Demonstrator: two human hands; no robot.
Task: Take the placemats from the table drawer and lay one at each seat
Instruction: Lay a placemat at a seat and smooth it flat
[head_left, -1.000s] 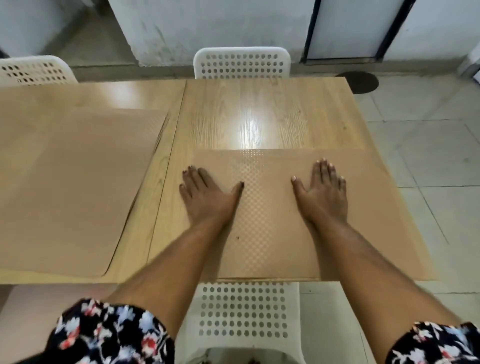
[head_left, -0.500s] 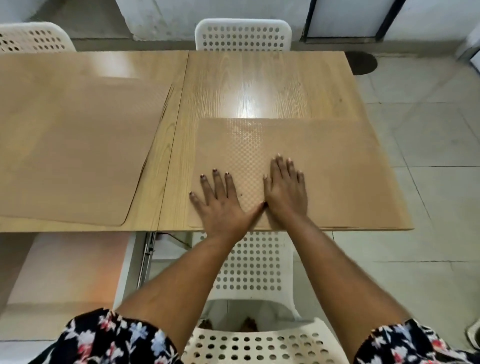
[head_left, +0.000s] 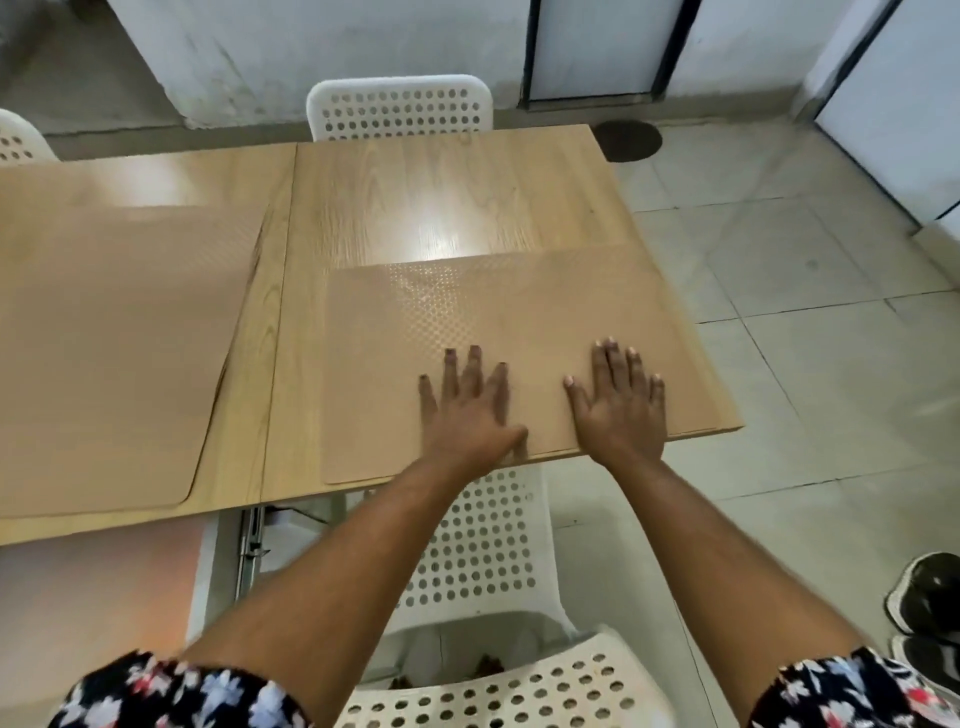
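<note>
A tan textured placemat (head_left: 498, 332) lies on the right half of the wooden table (head_left: 447, 192), its near edge at the table's front edge. My left hand (head_left: 470, 410) rests flat on its near middle, fingers spread. My right hand (head_left: 618, 410) lies flat on the mat a little to the right, fingers apart. Neither hand grips anything. A second tan placemat (head_left: 104, 358) lies flat on the left half of the table. No drawer shows.
A white perforated chair (head_left: 483, 551) stands tucked under the table just below my hands. Another white chair (head_left: 400, 106) faces it at the far side, and a third chair (head_left: 18, 137) peeks in at far left. Dark shoes (head_left: 924, 592) sit on the tiled floor at right.
My hands, side by side half a second ago, have spread apart on the mat, the right one sliding rightward. The view has pulled back and swung left, showing more floor at right.
</note>
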